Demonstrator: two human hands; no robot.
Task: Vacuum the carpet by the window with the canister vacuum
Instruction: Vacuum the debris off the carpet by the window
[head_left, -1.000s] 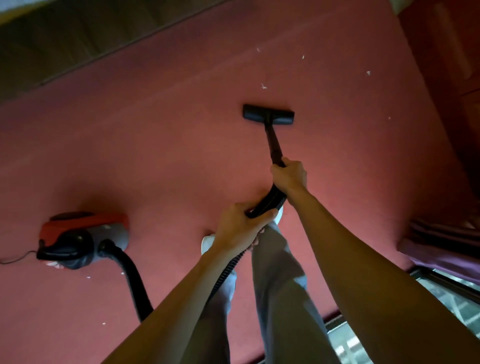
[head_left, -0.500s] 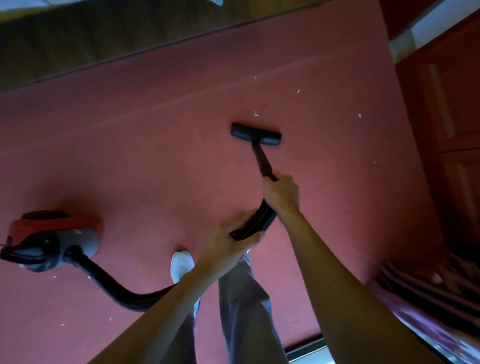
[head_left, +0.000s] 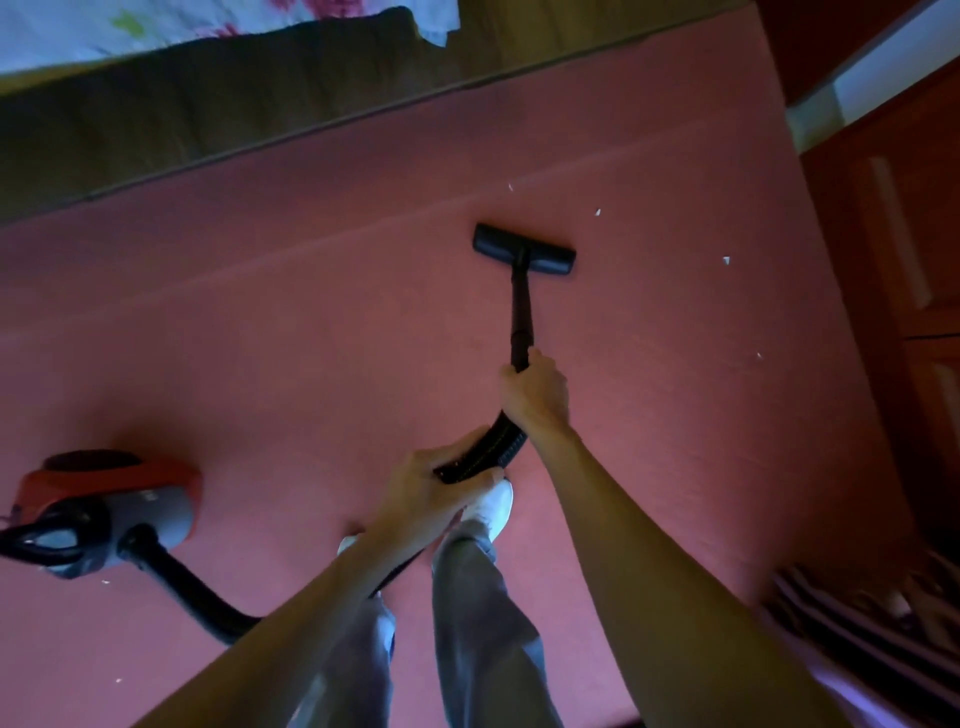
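Observation:
A red and grey canister vacuum (head_left: 109, 512) sits on the red carpet (head_left: 285, 338) at the left. Its black hose (head_left: 192, 592) curves from the canister toward my legs and passes behind my left arm. My left hand (head_left: 426, 493) grips the ribbed hose end below the wand. My right hand (head_left: 535, 395) grips the black wand (head_left: 521, 317) higher up. The flat black floor nozzle (head_left: 523, 250) lies on the carpet ahead of me. Small white scraps (head_left: 725, 261) lie on the carpet to the right of the nozzle and beyond it.
A dark bed base (head_left: 208, 104) with a floral sheet (head_left: 156, 26) runs along the carpet's far edge. A reddish wooden cabinet (head_left: 904, 234) stands at the right. Striped fabric (head_left: 857, 618) lies at the lower right. My legs and white shoes (head_left: 491, 506) stand between the canister and the wand.
The nozzle has slid forward over the white scrap that lay just ahead of it. My right foot has stepped forward. Both hands keep their grip.

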